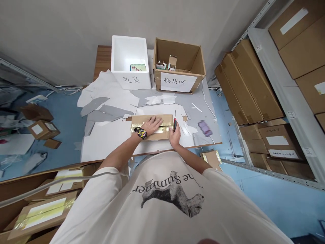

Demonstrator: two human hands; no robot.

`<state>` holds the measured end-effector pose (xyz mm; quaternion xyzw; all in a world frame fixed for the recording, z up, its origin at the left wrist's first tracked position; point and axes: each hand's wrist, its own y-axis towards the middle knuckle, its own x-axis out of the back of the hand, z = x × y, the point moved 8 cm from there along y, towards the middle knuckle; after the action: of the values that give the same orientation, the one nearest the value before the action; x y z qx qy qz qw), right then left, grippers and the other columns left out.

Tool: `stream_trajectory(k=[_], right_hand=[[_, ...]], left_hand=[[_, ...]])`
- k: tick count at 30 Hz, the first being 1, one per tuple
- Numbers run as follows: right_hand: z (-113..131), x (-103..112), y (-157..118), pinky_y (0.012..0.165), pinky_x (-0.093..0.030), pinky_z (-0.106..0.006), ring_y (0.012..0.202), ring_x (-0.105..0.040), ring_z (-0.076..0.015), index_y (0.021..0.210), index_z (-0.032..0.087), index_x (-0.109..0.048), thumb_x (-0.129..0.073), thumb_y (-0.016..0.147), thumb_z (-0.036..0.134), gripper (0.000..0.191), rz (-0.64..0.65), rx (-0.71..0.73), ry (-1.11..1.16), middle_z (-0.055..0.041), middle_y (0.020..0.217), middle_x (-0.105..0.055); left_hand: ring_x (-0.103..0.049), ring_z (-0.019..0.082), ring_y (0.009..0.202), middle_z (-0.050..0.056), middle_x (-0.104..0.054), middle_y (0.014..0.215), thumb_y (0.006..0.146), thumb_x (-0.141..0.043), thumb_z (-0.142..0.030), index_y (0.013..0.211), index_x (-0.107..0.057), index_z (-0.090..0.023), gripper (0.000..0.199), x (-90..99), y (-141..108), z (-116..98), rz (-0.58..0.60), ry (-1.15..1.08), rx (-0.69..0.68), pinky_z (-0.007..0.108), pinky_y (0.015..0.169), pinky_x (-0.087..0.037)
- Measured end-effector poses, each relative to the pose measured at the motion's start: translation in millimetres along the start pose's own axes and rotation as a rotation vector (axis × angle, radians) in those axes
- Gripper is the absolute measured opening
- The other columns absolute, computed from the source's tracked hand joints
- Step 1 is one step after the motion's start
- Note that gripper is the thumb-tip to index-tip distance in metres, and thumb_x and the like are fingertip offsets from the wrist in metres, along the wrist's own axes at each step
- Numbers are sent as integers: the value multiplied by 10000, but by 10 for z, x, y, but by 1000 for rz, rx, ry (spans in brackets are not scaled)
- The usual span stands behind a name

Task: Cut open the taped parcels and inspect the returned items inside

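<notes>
A taped cardboard box [164, 119] lies near the front edge of the table, with shiny yellowish tape and a white label on its top. My left hand [151, 125] rests flat on the box, fingers stretched out, a watch on the wrist. At the box's right end, my right hand [175, 137] is closed around a screwdriver [175, 124] with a red and black handle. Its thin shaft points up and away from me. Whether the right hand also touches the box's end, I cannot tell.
Behind the box stand a white foam box [132, 81] and an open carton [158, 84] holding small packs. A blurred purple object [204, 128] with a cable lies on the right. Shelves of cartons [275, 140] flank the right side; more taped cartons [45, 213] sit lower left.
</notes>
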<state>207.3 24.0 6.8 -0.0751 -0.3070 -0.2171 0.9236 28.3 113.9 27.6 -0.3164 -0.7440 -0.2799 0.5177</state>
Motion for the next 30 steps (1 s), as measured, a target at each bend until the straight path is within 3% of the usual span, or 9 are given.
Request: stream_trajectory(k=[3,6,10,13,17,24,30], right_hand=[[-13,61,24,1285,-521,-495,1513,-625,-329,1826,177,-415,-374,1217,437,663,48,49,8,-226,1635,-664],[-71,351,100,1259,-541,-500,1468,-650,-335,1851,203,-401,-311,1237,423,658,108,124,-60,-210,1588,-689],[-239,914,136,1067,-622,-433,1247,-735,-328,1868,314,-416,-300,1259,425,630,254,207,-356,-149,1435,-710],[-339,1124,54,934,-608,-367,1061,-738,-293,1860,372,-449,-398,1261,445,605,463,312,-643,-124,1335,-691],[-313,1061,-6,946,-560,-358,1079,-695,-293,1847,403,-474,-495,1251,484,602,639,482,-871,-139,1339,-684],[-163,739,289,1008,-487,-422,1173,-639,-348,1899,423,-343,-373,1267,442,633,610,538,-1022,-173,1379,-707],[-252,968,639,1027,-463,-443,1180,-631,-364,1891,411,-372,-371,1256,431,635,596,521,-1052,-186,1398,-725]], left_hand=[[-537,431,1675,170,-642,1751,1106,-493,-196,1734,-643,-302,654,38,-30,-85,-53,-45,-71,773,1356,-394],[-468,439,1729,142,-636,1762,1101,-501,-156,1742,-630,-336,678,43,-77,-99,-112,-57,-88,860,1388,-268],[-489,445,1716,129,-677,1723,1076,-517,-111,1673,-707,-352,671,-9,-118,49,-169,-69,15,873,1390,-241],[-547,450,1672,139,-701,1692,1067,-576,-156,1599,-776,-358,604,-29,-133,191,-194,-87,145,829,1384,-304],[-557,444,1670,132,-668,1727,1070,-628,-212,1589,-790,-370,567,-20,-157,239,-196,-107,220,763,1401,-324],[-527,404,1704,101,-673,1722,1053,-574,-174,1642,-749,-323,632,-22,-186,226,-174,-96,183,707,1420,-339],[-560,386,1682,85,-712,1679,1036,-571,-167,1646,-748,-310,651,-23,-203,236,-160,-92,153,687,1427,-365]])
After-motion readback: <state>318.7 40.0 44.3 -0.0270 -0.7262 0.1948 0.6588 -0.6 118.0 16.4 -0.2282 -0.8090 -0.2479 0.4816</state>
